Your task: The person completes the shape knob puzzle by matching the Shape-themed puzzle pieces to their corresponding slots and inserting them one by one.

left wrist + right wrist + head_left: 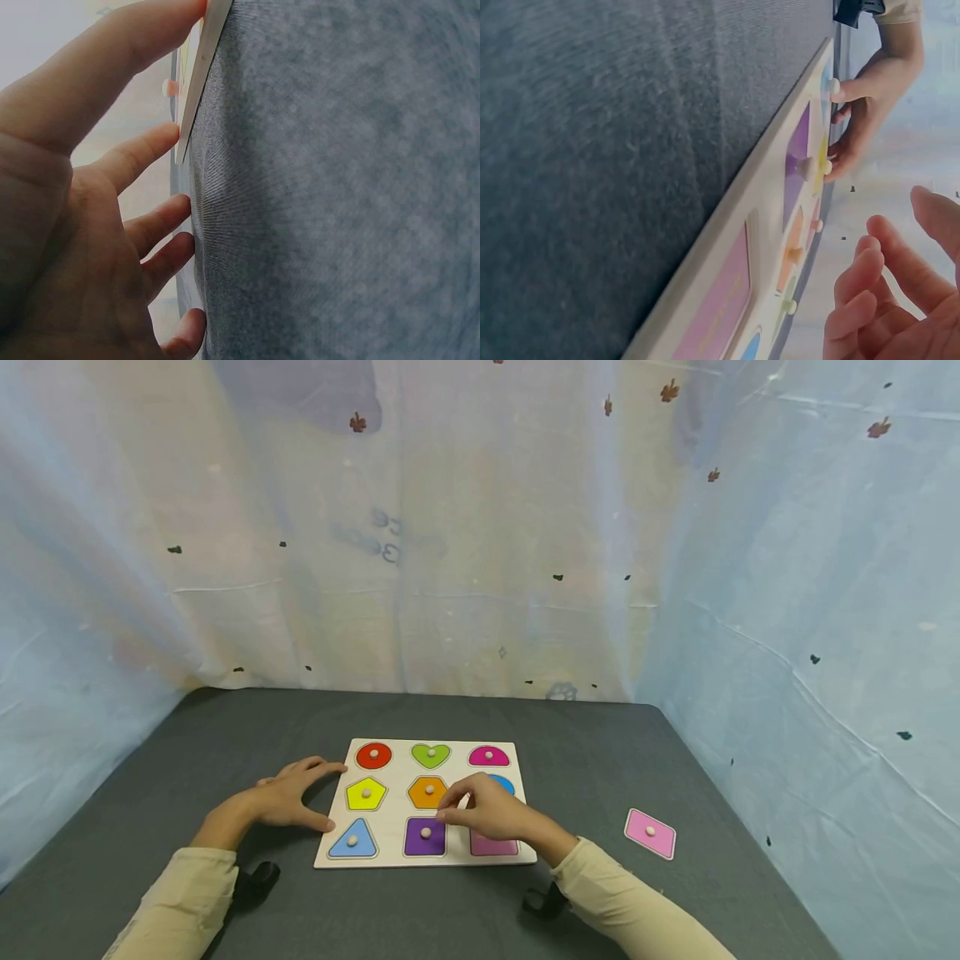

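Note:
A wooden shape puzzle board lies flat on the dark table. My left hand touches its left edge with thumb and index fingertip, the fingers spread; the left wrist view shows both at the rim. Over the lower right of the board hovers my right hand, fingers bent loosely, beside the purple square. The right wrist view shows a gap between thumb and fingers and nothing held. A pink recess without a piece is at the board's near right corner. Partly behind the right hand is a blue piece.
To the right of the board lies a pink rectangle piece with a knob. Other knobbed pieces sit in the board, among them a red circle, a green heart and a yellow pentagon. Pale curtains surround the table.

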Demonstrator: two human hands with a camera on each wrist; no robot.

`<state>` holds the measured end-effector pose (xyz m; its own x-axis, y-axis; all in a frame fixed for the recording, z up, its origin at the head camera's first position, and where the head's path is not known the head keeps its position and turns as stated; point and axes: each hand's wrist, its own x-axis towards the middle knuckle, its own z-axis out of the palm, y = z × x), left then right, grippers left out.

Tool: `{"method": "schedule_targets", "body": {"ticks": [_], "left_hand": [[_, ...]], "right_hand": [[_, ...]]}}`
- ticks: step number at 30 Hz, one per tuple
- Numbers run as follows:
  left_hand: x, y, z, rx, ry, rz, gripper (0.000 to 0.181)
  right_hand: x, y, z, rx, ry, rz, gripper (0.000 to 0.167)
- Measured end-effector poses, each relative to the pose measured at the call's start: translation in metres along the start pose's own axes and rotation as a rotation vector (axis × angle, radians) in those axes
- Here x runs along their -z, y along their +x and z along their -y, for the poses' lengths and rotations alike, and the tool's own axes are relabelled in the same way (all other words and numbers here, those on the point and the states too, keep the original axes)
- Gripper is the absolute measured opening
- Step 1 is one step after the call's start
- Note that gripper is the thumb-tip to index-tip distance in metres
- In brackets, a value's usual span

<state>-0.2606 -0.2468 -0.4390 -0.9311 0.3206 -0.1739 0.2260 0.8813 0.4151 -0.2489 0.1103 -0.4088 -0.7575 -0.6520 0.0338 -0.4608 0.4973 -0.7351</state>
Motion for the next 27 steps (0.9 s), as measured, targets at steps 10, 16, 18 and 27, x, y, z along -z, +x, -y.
{"method": "schedule_targets", "body": {"ticks": [10,16,18,27], "left_hand": [[0.002,-0.002,-0.002,-0.007,-0.004,-0.007,0.095],[0.000,-0.001,-0.002,-0.011,-0.010,0.000,0.096],[0.000,-0.001,-0.002,-0.016,-0.012,0.001,0.096],[0.001,-0.002,-0.002,-0.020,-0.012,-0.004,0.096]], "right_hand": [[0.015,-0.013,-0.005,0.029,-0.013,-0.045,0.014],[0.022,-0.025,-0.012,0.009,-0.014,-0.056,0.015],[0.024,-0.030,-0.014,-0.001,-0.022,-0.065,0.016],[0.038,-0.048,-0.024,0.013,-0.023,-0.123,0.021]]}}
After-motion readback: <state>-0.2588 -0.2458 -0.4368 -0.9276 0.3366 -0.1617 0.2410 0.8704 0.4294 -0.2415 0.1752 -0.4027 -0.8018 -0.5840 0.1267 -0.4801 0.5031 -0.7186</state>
